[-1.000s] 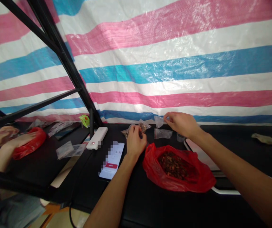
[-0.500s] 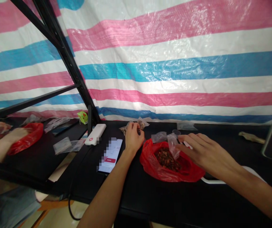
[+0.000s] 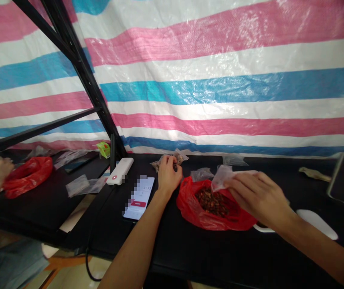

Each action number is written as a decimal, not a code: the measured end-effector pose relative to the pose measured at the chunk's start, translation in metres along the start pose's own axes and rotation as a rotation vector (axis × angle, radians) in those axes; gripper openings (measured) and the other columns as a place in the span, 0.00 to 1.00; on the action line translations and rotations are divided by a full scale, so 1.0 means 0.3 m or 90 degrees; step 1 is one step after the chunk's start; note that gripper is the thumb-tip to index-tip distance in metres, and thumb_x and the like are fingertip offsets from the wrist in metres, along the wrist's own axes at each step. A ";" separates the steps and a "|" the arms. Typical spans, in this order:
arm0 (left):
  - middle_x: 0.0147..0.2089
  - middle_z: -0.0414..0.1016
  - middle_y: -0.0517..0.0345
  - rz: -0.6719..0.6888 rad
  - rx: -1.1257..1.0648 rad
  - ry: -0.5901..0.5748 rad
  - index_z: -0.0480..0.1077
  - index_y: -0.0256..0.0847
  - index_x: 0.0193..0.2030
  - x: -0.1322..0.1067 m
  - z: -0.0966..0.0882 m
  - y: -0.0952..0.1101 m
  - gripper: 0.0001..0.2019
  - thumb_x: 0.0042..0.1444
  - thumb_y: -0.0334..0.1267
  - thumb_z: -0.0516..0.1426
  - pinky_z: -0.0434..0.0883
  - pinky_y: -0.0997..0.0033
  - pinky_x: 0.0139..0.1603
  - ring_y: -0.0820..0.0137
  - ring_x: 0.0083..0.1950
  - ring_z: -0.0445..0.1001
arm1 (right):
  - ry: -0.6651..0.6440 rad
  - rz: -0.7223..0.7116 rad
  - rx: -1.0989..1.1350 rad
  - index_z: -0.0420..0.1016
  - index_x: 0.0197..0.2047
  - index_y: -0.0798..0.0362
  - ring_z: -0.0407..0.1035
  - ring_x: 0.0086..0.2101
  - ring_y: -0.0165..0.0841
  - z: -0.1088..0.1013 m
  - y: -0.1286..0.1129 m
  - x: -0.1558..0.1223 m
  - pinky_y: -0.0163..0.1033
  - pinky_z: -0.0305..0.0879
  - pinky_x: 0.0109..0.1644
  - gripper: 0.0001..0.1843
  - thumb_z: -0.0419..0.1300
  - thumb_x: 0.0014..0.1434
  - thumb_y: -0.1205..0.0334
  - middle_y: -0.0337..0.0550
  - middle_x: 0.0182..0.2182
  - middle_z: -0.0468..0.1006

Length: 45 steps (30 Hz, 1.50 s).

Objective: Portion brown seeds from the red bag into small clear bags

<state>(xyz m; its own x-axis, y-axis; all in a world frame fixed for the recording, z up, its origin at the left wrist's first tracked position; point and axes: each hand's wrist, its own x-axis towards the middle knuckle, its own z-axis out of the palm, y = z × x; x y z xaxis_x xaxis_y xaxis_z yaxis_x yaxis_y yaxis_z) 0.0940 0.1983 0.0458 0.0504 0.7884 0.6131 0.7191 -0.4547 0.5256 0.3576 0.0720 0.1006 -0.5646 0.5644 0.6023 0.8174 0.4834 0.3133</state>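
My left hand (image 3: 168, 174) is curled around the lower part of a small clear bag (image 3: 166, 161) holding brown pieces, at the far edge of the black table top (image 3: 220, 257). My right hand (image 3: 258, 196) pinches a crumpled clear plastic bag (image 3: 222, 178) just above a red plastic bag (image 3: 187, 208). That open red bag is filled with small brown pieces (image 3: 212, 202). Another small clear bag (image 3: 201, 174) lies against the red bag's far rim.
A phone (image 3: 138, 198) and a white power bank (image 3: 120, 171) lie left of my left hand. A slanted mirror in a black frame (image 3: 36, 188) reflects the scene. A striped tarp (image 3: 220, 80) hangs behind the table, with a clear bag (image 3: 234, 160) and a tan object (image 3: 314, 174) along the far edge.
My right hand has carried the clear bag from the far edge to just above the red bag. My left hand has stayed on its small bag.
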 end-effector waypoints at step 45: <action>0.34 0.72 0.59 0.121 -0.278 -0.280 0.73 0.42 0.39 -0.040 -0.022 0.113 0.07 0.64 0.42 0.59 0.68 0.70 0.37 0.70 0.34 0.70 | -0.190 0.327 0.464 0.81 0.35 0.49 0.76 0.35 0.37 0.215 -0.032 0.148 0.41 0.65 0.44 0.09 0.61 0.65 0.58 0.41 0.34 0.85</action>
<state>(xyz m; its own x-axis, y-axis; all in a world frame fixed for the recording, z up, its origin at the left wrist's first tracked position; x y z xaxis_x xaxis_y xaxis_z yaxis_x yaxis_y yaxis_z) 0.1133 0.1707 0.0601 0.4953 0.7314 0.4687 0.3265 -0.6567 0.6798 0.3174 0.1356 0.0768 -0.2426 0.9244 0.2943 0.7586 0.3698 -0.5364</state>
